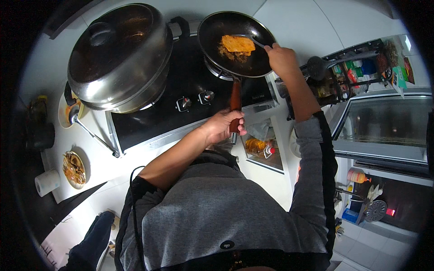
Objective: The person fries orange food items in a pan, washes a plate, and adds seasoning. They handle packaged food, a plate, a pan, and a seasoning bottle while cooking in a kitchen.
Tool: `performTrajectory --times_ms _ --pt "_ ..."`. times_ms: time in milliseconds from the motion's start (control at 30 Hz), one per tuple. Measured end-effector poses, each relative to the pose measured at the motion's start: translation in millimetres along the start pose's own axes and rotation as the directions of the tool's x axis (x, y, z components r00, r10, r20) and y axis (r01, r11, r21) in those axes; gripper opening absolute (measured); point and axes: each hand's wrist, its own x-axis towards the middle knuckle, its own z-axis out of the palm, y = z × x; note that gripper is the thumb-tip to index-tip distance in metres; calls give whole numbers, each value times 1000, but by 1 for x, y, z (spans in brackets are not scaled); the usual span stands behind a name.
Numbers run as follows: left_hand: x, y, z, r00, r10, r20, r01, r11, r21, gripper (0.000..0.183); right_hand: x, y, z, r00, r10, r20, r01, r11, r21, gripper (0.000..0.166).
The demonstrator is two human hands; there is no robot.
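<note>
My left hand (pixel 225 127) is closed around the brown handle (pixel 236 96) of a dark frying pan (pixel 251 66), which sits on the right burner of a black gas hob (pixel 142 127). In my right hand (pixel 280 59) is the handle of a spatula (pixel 257 43); its far end lies at the upper edge of an orange-yellow piece of food (pixel 239 44) in the pan. Browned bits of food (pixel 237 57) lie under and below that piece. The food hides part of the spatula's blade.
A large lidded steel pot (pixel 118 67) covers the left burner. Left of the hob are a bowl (pixel 64 117) with a metal ladle (pixel 95 135), a plate of food (pixel 74 169) and a paper roll (pixel 47 183). At right, a rack (pixel 342 76) holds packets. Another person's leg (pixel 93 240) shows lower left.
</note>
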Motion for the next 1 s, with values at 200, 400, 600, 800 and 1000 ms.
performTrajectory --times_ms 200,400,600,800,1000 --pt "0 0 2 1000 -3 -10 3 1000 1 18 -12 18 -3 986 86 -139 -79 995 57 36" --pt "-3 2 2 999 -5 -40 6 1000 26 19 -53 5 -24 975 78 -208 -56 993 108 44" --pt "-4 3 6 999 -37 -34 37 999 19 19 -73 -17 -5 991 125 -37 -121 987 110 37" --pt "-3 2 2 999 -32 -16 32 999 9 21 -74 -20 7 976 191 -106 -168 967 194 45" --pt "-6 4 6 1000 -21 -22 22 999 36 22 -75 -21 15 966 221 -134 -197 965 175 43"
